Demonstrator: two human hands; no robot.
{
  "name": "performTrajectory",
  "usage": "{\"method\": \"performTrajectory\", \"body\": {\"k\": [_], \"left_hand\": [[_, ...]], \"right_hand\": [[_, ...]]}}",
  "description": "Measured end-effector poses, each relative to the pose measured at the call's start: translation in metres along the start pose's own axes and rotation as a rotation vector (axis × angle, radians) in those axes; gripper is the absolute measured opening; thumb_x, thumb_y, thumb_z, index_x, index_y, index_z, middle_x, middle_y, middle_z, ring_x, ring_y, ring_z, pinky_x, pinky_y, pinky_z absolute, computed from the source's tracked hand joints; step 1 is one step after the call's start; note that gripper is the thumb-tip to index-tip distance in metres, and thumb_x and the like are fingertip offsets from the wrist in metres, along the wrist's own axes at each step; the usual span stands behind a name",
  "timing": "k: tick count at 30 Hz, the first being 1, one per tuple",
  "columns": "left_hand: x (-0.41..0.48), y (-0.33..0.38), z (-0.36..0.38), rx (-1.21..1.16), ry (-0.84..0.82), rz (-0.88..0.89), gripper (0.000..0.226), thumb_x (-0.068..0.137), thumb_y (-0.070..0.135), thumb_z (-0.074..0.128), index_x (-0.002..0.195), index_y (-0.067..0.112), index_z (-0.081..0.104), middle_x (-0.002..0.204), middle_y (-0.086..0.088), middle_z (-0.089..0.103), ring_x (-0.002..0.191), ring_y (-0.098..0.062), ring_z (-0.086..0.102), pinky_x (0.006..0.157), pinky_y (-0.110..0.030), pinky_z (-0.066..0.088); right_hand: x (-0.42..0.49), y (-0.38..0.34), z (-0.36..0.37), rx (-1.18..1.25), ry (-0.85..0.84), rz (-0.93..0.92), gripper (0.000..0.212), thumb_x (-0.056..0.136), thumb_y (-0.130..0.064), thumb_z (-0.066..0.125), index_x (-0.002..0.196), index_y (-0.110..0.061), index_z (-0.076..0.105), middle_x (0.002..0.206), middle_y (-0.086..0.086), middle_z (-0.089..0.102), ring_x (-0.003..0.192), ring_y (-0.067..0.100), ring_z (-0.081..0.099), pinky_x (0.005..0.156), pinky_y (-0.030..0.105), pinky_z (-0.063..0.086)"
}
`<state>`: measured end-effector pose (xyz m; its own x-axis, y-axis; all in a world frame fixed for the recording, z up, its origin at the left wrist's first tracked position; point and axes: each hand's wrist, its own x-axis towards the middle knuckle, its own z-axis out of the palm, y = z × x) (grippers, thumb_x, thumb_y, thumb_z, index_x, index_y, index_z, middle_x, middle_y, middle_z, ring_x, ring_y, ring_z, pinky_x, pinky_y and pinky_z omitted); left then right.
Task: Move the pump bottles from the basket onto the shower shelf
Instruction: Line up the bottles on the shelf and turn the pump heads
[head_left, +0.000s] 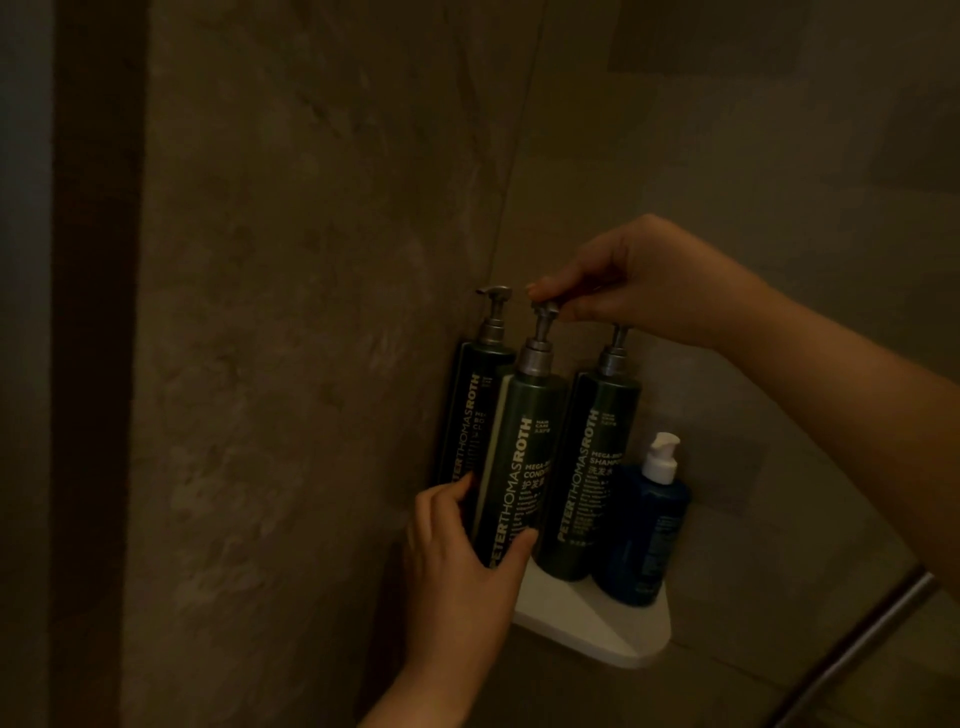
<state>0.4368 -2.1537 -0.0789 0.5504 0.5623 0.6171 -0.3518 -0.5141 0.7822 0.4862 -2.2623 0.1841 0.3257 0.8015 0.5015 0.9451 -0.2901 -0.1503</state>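
Note:
Three tall dark green pump bottles stand on a white corner shelf in the shower. The middle one, the conditioner bottle, is gripped low on its body by my left hand. My right hand pinches that bottle's metal pump head from above. The back-left bottle stands against the wall corner. The shampoo bottle stands to the right, its pump top partly hidden under my right hand. A shorter blue bottle with a white pump stands at the shelf's right end. No basket is in view.
Brown stone-look walls meet in a corner behind the bottles. A metal bar runs diagonally at the lower right. A dark vertical frame stands at the far left. The light is dim.

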Motion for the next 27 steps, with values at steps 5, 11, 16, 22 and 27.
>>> {"method": "performTrajectory", "body": {"k": [5,11,16,22,27], "left_hand": [[0.0,0.002,-0.001,0.015,0.007,-0.012,0.071,0.069,0.043,0.075,0.128,0.031,0.037,0.118,0.017,0.035,0.116,-0.008,0.042,0.099,-0.039,0.044],[-0.001,0.003,-0.002,0.049,-0.008,0.012,0.073,0.07,0.051,0.07,0.131,0.029,0.036,0.119,0.016,0.034,0.116,-0.008,0.041,0.099,-0.036,0.043],[-0.004,0.003,-0.005,0.071,-0.048,0.053,0.083,0.065,0.071,0.048,0.137,0.036,0.027,0.121,0.021,0.028,0.117,-0.002,0.035,0.099,-0.03,0.04],[-0.017,-0.001,-0.004,0.25,0.045,0.295,0.071,0.082,0.035,0.06,0.142,0.037,0.021,0.134,0.011,0.027,0.119,-0.001,0.029,0.097,-0.031,0.033],[-0.014,-0.008,0.0,0.286,0.08,0.355,0.083,0.074,0.013,0.076,0.14,0.027,0.029,0.13,0.004,0.033,0.119,-0.007,0.031,0.096,-0.034,0.034]], "right_hand": [[-0.001,0.0,0.003,-0.015,0.017,-0.017,0.03,0.078,-0.003,0.071,0.1,-0.023,0.07,0.097,-0.005,0.073,0.093,-0.001,0.066,0.085,0.009,0.048],[-0.002,0.004,0.008,0.002,0.055,-0.011,0.032,0.079,-0.001,0.069,0.1,-0.025,0.069,0.099,-0.004,0.073,0.095,0.001,0.066,0.089,0.015,0.049],[-0.007,0.003,0.01,-0.047,0.079,-0.023,0.029,0.082,0.0,0.066,0.103,-0.019,0.071,0.106,-0.001,0.071,0.098,0.003,0.065,0.091,0.018,0.05],[-0.014,0.003,0.012,-0.137,0.114,-0.09,0.028,0.086,-0.004,0.063,0.109,-0.018,0.07,0.098,-0.007,0.062,0.092,0.006,0.062,0.086,0.02,0.05],[-0.012,0.011,0.013,-0.116,0.162,-0.092,0.035,0.086,0.002,0.058,0.113,-0.02,0.067,0.101,-0.006,0.068,0.092,-0.002,0.063,0.086,0.011,0.048]]}}
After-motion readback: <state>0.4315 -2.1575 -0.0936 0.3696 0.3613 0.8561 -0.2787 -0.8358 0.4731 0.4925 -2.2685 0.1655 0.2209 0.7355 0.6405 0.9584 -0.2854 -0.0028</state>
